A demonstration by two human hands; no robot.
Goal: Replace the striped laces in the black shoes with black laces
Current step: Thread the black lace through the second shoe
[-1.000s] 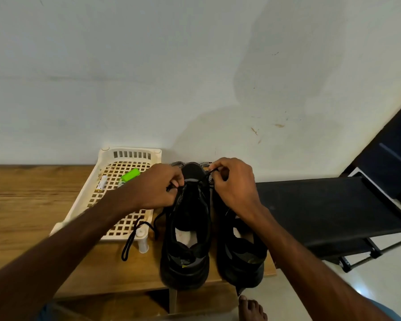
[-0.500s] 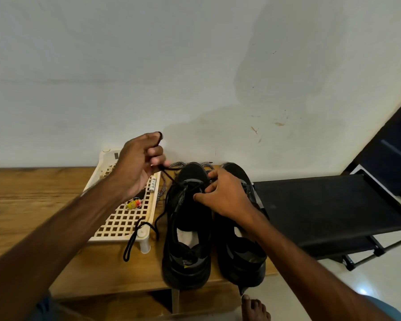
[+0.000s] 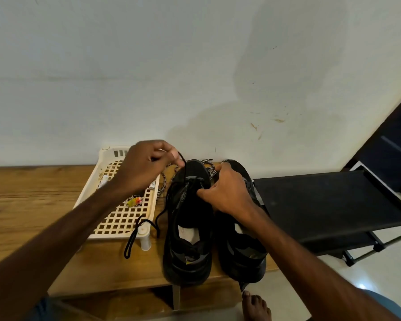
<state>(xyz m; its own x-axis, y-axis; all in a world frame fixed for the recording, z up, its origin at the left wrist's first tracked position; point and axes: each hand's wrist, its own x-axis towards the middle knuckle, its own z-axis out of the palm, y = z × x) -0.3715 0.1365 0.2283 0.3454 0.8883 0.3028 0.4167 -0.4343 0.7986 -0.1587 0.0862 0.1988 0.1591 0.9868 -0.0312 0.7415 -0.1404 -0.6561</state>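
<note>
Head view, single frame.

- Black shoes: left-hand shoe (image 3: 187,230) and right-hand shoe (image 3: 241,251) stand side by side on the wooden table (image 3: 21,205), toes to the wall, heels over the near edge. The right-hand shoe's front is covered by the right forearm.
- Left hand (image 3: 146,165): raised over the white lattice tray (image 3: 107,236), fingertips pinched narrow on one end of the black lace (image 3: 130,239). The lace runs down to the left-hand shoe's lacing area; its slack loops over the tray's corner post onto the table.
- Right hand (image 3: 227,191): fingers curled over the left-hand shoe's forefoot, thumb across the lacing. Whether lace also sits under the thumb: cannot tell. Eyelets unreadable, black on black.
- Striped laces (image 3: 209,169): loose on the table behind the toes, against the wall, partly hidden by shoe and hand.
- Tray contents small and blurred; one coloured item (image 3: 134,201), not identifiable.
- Black rack (image 3: 322,205) at right, cut off by the frame. Bare foot (image 3: 255,306) at the bottom edge.
</note>
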